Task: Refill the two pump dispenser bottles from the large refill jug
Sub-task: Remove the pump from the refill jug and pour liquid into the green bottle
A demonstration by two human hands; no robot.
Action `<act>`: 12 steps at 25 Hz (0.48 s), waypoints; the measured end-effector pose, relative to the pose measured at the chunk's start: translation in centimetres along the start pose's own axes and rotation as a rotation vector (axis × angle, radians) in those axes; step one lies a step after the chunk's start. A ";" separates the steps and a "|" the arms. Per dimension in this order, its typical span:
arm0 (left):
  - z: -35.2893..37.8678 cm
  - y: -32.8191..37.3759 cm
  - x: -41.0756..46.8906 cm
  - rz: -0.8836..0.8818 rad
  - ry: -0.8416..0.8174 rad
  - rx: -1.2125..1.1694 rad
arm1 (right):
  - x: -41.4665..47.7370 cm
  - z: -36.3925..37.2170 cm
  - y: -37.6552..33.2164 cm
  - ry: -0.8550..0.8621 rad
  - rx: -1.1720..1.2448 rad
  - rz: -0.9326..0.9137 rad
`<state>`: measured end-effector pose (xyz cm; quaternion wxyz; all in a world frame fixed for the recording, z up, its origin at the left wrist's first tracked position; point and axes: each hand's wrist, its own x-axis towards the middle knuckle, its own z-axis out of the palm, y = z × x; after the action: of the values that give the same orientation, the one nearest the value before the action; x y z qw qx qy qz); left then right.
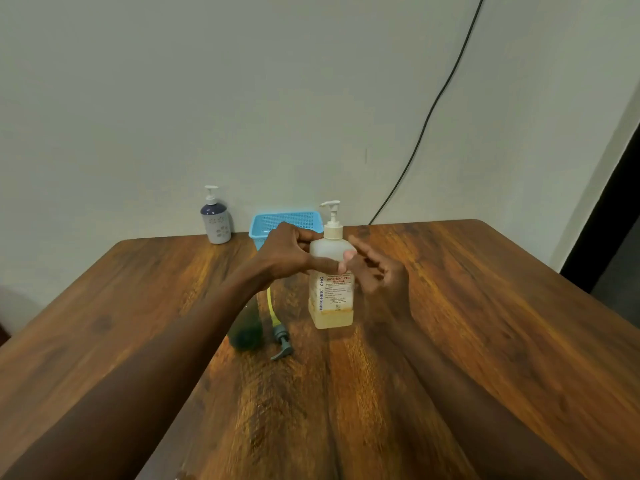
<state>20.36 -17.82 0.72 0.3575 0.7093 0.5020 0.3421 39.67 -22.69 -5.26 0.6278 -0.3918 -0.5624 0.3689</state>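
Observation:
A translucent square pump bottle (331,299) with a white pump head and a thin layer of yellowish liquid at its bottom stands upright mid-table. My left hand (287,252) grips its shoulder, thumb across the front. My right hand (377,271) hovers blurred just right of the bottle, fingers spread, holding nothing. A dark green bottle (247,332) sits partly hidden behind my left forearm. Beside it a grey pump head (282,342) with a yellow tube lies on the table. No large jug is in view.
A white and blue ceramic pump dispenser (215,216) stands at the back left against the wall. A blue plastic basket (287,221) sits behind my left hand. The wooden table (467,306) stretches to the right. A black cable (426,123) runs down the wall.

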 end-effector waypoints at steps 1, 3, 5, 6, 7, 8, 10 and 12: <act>0.0 0.2 -0.4 0.016 -0.015 -0.011 | 0.6 0.1 -0.6 0.017 -0.070 -0.031; 0.0 0.5 -1.2 0.020 -0.025 -0.050 | 1.8 0.2 -1.6 0.004 -0.190 -0.062; 0.1 0.6 -1.5 0.004 -0.027 -0.065 | 3.0 0.3 -2.3 -0.027 -0.257 -0.055; 0.1 0.7 -1.6 0.005 -0.035 -0.059 | 3.6 0.3 -2.5 -0.046 -0.283 -0.046; 0.1 0.9 -1.8 0.011 -0.046 -0.051 | 4.1 0.3 -2.8 -0.069 -0.292 -0.039; 0.2 0.9 -1.9 0.017 -0.052 -0.045 | 4.4 0.4 -3.2 -0.091 -0.291 -0.033; 0.3 1.0 -2.1 0.027 -0.047 -0.027 | 4.9 0.5 -3.4 -0.108 -0.306 -0.047; 0.5 1.0 -2.2 0.035 -0.045 -0.028 | 5.2 0.8 -3.2 -0.121 -0.328 -0.071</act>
<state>20.68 -20.26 1.04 0.3725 0.7205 0.4766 0.3390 39.45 -19.31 -0.17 0.5332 -0.4460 -0.6652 0.2726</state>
